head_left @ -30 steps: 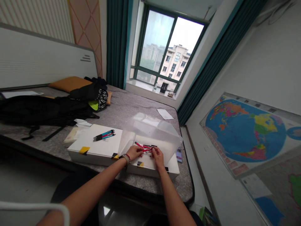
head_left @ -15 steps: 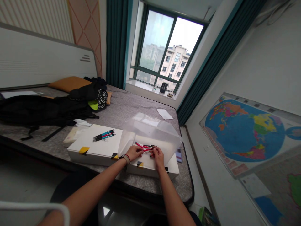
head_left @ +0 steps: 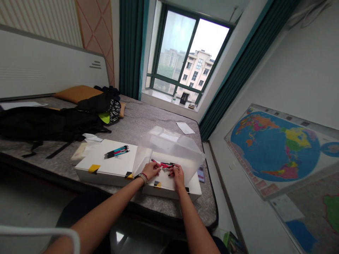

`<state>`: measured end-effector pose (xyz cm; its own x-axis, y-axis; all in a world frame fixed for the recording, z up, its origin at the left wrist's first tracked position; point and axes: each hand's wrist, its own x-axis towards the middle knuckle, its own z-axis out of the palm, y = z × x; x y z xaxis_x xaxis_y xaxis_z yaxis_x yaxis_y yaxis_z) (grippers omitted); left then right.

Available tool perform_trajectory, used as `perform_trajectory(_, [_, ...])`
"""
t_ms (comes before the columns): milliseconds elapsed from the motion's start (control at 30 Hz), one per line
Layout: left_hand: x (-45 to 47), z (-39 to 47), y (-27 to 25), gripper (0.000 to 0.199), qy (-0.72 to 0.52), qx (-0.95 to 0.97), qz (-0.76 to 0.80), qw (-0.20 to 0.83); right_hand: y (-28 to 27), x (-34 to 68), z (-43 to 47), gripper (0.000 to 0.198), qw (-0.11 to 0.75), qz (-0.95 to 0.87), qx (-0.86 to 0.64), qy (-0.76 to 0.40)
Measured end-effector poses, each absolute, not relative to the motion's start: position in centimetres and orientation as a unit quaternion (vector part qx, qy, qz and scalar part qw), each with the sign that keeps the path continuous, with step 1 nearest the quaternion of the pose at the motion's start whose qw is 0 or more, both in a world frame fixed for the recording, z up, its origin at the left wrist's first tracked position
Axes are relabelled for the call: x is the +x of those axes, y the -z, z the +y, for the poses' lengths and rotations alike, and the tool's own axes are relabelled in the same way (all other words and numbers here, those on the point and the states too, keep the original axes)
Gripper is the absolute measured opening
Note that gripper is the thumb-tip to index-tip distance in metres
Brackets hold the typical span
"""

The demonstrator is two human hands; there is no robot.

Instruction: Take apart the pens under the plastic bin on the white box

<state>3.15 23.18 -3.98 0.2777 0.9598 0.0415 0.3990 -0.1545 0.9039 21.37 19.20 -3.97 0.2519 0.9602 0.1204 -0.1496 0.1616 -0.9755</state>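
Inside the mouth of a translucent plastic bin lying on its side, several red and black pens or pen parts and small pale bits rest on a white surface. My left hand pinches at the left of this pile; something small and pale shows at its fingertips. Across from it, my right hand has its fingers closed at the right end of the pile, over something too small to make out. Several assembled blue, black and red pens lie on the white box to the left.
A second white box is under my hands. On the grey mattress are a black backpack, a tissue pack, a white paper and a phone-like object. A wall map hangs at the right.
The red piece seen between my fingertips is no longer there; a small pale piece shows by my left fingertips. Both hands have barely shifted.
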Motion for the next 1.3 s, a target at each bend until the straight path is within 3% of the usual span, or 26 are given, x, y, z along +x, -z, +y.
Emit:
perform_trajectory(367, [3.08,23.13,3.75,0.028,-0.334,0.694,0.479,0.422,4.54,21.68,19.43,0.034,0.627,-0.43,-0.475,-0.443])
perform_trajectory(633, [3.15,23.45,3.98,0.034,-0.41,0.584,0.476,0.514,4.31,21.62,19.39,0.032,0.631,-0.416,-0.472,-0.454])
perform_trajectory(900, [3.16,23.88,4.29,0.033,-0.433,0.548,0.5,0.512,4.31,21.75,19.43,0.034,0.635,-0.404,-0.472,-0.458])
perform_trajectory(1067, [3.05,23.79,4.52,0.051,-0.438,0.56,0.481,0.513,4.16,21.66,19.38,0.037,0.636,-0.396,-0.476,-0.46])
perform_trajectory(1167, [2.82,23.55,4.28,0.056,-0.437,0.56,0.469,0.524,4.06,21.61,19.27,0.044,0.641,-0.397,-0.473,-0.456])
perform_trajectory(1300, [2.7,23.3,4.02,0.046,-0.441,0.569,0.466,0.514,3.66,21.52,18.96,0.067,0.637,-0.414,-0.459,-0.461])
